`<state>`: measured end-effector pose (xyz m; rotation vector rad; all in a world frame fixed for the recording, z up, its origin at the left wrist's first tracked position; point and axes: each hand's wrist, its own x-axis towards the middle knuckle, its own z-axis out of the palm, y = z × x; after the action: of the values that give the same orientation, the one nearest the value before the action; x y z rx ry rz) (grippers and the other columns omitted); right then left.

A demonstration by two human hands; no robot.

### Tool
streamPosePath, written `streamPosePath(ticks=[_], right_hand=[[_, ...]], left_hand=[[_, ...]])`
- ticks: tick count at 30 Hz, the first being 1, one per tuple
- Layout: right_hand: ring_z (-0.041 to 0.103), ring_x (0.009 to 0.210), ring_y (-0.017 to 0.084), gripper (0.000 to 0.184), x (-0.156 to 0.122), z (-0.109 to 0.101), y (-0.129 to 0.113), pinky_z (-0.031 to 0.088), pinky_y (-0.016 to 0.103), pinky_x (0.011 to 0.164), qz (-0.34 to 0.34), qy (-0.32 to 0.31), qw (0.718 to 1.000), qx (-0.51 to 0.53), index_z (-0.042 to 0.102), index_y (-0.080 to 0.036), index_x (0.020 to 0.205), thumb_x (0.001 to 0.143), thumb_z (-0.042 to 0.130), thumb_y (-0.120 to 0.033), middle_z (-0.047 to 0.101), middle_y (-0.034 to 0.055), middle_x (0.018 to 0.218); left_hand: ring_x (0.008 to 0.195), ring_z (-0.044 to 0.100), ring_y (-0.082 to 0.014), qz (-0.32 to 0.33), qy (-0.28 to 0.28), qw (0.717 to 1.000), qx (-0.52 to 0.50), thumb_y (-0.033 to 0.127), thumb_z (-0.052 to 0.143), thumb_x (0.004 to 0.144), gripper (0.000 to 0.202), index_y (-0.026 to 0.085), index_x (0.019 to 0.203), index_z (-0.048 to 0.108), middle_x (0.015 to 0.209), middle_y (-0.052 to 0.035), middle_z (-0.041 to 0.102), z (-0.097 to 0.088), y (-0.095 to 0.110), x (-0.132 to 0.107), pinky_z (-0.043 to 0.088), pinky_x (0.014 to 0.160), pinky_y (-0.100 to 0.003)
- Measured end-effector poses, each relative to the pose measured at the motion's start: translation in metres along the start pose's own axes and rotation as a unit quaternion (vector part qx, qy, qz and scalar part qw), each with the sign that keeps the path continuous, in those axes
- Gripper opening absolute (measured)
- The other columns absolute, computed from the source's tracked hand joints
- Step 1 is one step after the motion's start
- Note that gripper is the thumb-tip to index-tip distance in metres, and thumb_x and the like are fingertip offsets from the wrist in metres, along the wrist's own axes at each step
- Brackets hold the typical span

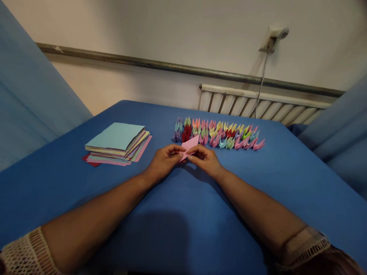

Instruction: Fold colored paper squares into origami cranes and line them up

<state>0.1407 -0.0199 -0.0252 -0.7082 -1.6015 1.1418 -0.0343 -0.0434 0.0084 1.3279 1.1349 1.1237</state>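
A pink sheet of paper, partly folded, is pinched between both my hands over a blue table. My left hand grips its left edge with closed fingers. Touching the paper's lower right part, my right hand is also closed on it. Just behind the hands lie rows of several small folded paper pieces in many colours. A stack of flat coloured paper squares rests to the left, a light blue sheet on top.
A wall with a metal rail runs behind the table. A white radiator-like rack and a wall-mounted device with a cord stand at the back right. Blue fabric flanks both sides.
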Motion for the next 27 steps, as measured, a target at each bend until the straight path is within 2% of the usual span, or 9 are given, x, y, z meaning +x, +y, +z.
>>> streamPosePath(ticks=[5, 11, 15, 18, 21, 24, 27], right_hand=[[0.055, 0.064, 0.012, 0.022, 0.002, 0.005, 0.006, 0.046, 0.028, 0.063, 0.03, 0.063, 0.997, 0.024, 0.065, -0.021, 0.074, 0.073, 0.072, -0.042, 0.061, -0.0009, 0.071], [0.051, 0.058, 0.011, 0.022, 0.003, 0.007, 0.011, 0.042, 0.026, 0.056, 0.04, 0.107, 0.993, 0.024, 0.063, -0.021, 0.073, 0.071, 0.075, -0.039, 0.059, -0.0023, 0.067], [0.05, 0.057, 0.01, 0.021, 0.004, 0.009, 0.01, 0.042, 0.025, 0.056, 0.02, 0.131, 0.991, 0.026, 0.06, -0.021, 0.073, 0.071, 0.075, -0.035, 0.058, -0.0028, 0.068], [0.057, 0.068, 0.013, 0.025, 0.005, 0.01, 0.007, 0.048, 0.027, 0.062, 0.012, 0.124, 0.989, 0.073, 0.061, -0.023, 0.088, 0.07, 0.075, -0.032, 0.062, -0.0013, 0.078], [0.061, 0.076, 0.014, 0.043, 0.006, 0.009, 0.004, 0.051, 0.028, 0.065, 0.017, 0.111, 0.986, 0.125, 0.058, -0.025, 0.109, 0.07, 0.075, -0.03, 0.065, 0.0004, 0.088], [0.059, 0.07, 0.013, 0.059, 0.005, 0.01, 0.002, 0.053, 0.027, 0.062, 0.03, 0.113, 0.985, 0.127, 0.052, -0.026, 0.125, 0.07, 0.075, -0.029, 0.064, -0.0012, 0.085], [0.059, 0.067, 0.013, 0.076, 0.003, 0.013, -0.001, 0.055, 0.029, 0.063, 0.05, 0.115, 0.984, 0.127, 0.041, -0.027, 0.138, 0.07, 0.075, -0.027, 0.063, -0.003, 0.08]], left_hand=[[0.071, 0.066, -0.0144, 0.02, -0.026, 0.999, 0.034, 0.03, 0.069, 0.074, 0.023, 0.017, 0.093, 0.065, 0.08, -0.0019, 0.067, -0.001, -0.006, -0.001, 0.053, 0.071, -0.03], [0.073, 0.066, -0.0144, 0.042, -0.05, 0.995, 0.078, 0.035, 0.064, 0.08, 0.025, 0.017, 0.099, 0.064, 0.083, -0.002, 0.068, 0.0, -0.006, -0.005, 0.053, 0.071, -0.03], [0.072, 0.066, -0.0152, 0.054, -0.041, 0.99, 0.125, 0.031, 0.069, 0.076, 0.03, 0.017, 0.102, 0.064, 0.077, -0.0008, 0.067, 0.001, -0.006, -0.007, 0.053, 0.071, -0.03], [0.073, 0.067, -0.0155, 0.056, -0.036, 0.99, 0.123, 0.027, 0.068, 0.076, 0.029, 0.018, 0.104, 0.063, 0.078, -0.0008, 0.066, 0.001, -0.008, -0.007, 0.053, 0.072, -0.03], [0.072, 0.067, -0.0144, 0.053, -0.03, 0.995, 0.079, 0.026, 0.066, 0.077, 0.031, 0.018, 0.107, 0.059, 0.084, -0.0022, 0.068, 0.002, -0.006, -0.006, 0.053, 0.074, -0.031], [0.071, 0.066, -0.014, 0.053, 0.0, 0.997, 0.048, 0.025, 0.067, 0.076, 0.037, 0.017, 0.111, 0.055, 0.085, -0.0029, 0.07, 0.003, -0.002, -0.006, 0.052, 0.071, -0.029], [0.068, 0.063, -0.0128, 0.042, 0.028, 0.998, 0.028, 0.029, 0.07, 0.073, 0.036, 0.017, 0.105, 0.058, 0.082, -0.002, 0.069, 0.005, 0.002, -0.005, 0.05, 0.065, -0.026]])
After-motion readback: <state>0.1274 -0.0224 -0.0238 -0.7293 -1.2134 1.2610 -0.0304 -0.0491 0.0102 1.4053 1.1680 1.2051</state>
